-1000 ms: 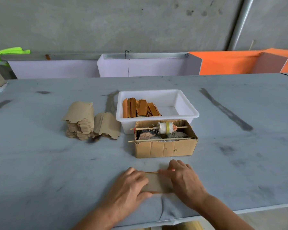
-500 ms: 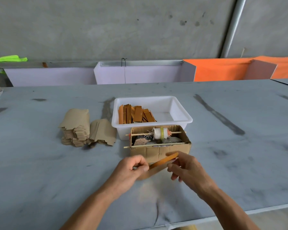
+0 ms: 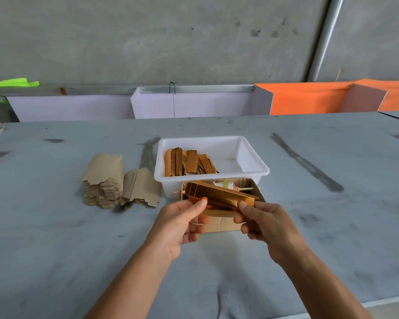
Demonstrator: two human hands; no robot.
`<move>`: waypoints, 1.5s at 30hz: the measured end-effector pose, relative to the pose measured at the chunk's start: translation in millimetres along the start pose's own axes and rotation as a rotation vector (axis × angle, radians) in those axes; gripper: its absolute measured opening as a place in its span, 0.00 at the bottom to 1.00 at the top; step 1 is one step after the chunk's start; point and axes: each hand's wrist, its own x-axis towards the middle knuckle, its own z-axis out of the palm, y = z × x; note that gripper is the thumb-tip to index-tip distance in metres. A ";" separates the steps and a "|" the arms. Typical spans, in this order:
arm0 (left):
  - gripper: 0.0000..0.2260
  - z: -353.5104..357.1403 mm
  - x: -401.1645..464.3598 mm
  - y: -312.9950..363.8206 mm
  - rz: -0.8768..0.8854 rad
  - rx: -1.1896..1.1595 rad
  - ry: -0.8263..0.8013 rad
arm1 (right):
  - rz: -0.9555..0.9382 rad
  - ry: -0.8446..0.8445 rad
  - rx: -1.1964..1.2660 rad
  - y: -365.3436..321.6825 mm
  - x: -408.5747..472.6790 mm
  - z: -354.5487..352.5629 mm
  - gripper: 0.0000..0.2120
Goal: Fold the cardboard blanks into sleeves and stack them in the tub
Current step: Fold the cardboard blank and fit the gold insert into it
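Shiny gold cardboard sleeve (image 3: 219, 197) held above grey counter (image 3: 55, 238), left hand (image 3: 182, 224) and right hand (image 3: 267, 224) each pinching an end, white plastic tub (image 3: 251, 171) behind holds folded sleeves (image 3: 189, 162), flat tan blanks (image 3: 106, 178) stacked left

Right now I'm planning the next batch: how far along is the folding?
Done: several gold sleeves stand in the white tub, mostly its left side. In hand: left hand and right hand pinch one gold sleeve. Left: stacks of brown blanks on the table.
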 end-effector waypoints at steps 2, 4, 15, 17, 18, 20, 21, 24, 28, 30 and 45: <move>0.08 -1.0 1.2 1.4 -0.013 -0.050 0.010 | -0.020 0.007 -0.027 -2.2 1.4 -1.1 0.09; 0.08 0.0 2.6 1.8 -0.007 -0.060 0.014 | -0.049 0.024 -0.045 -3.5 2.7 -3.2 0.09; 0.04 3.7 9.1 -4.4 0.186 0.007 0.157 | -0.030 0.098 -0.021 -4.6 9.5 5.1 0.06; 0.05 5.0 9.7 -5.5 0.227 0.031 0.187 | -0.027 0.106 -0.027 -4.0 11.3 9.1 0.05; 0.05 5.5 10.1 -5.3 0.238 0.025 0.199 | -0.025 0.104 -0.024 -3.6 12.1 11.1 0.04; 0.04 5.9 10.8 -4.8 0.225 -0.022 0.214 | -0.009 0.094 0.014 -2.6 13.6 13.2 0.04; 0.04 6.0 11.5 -4.2 0.208 -0.052 0.215 | -0.001 0.088 0.043 -2.4 14.5 12.7 0.04; 0.03 4.6 12.7 -2.0 0.164 -0.117 0.205 | 0.033 0.058 0.128 -2.8 17.0 9.2 0.04; 0.04 0.2 13.0 0.4 0.157 -0.150 0.204 | 0.101 0.016 0.246 0.4 19.9 9.7 0.05; 0.05 0.5 12.1 0.7 0.157 -0.160 0.211 | 0.104 0.039 0.271 3.2 20.9 10.1 0.05; 0.12 25.9 7.3 -12.2 0.313 -0.331 0.322 | -0.069 0.173 0.403 11.0 16.9 20.4 0.20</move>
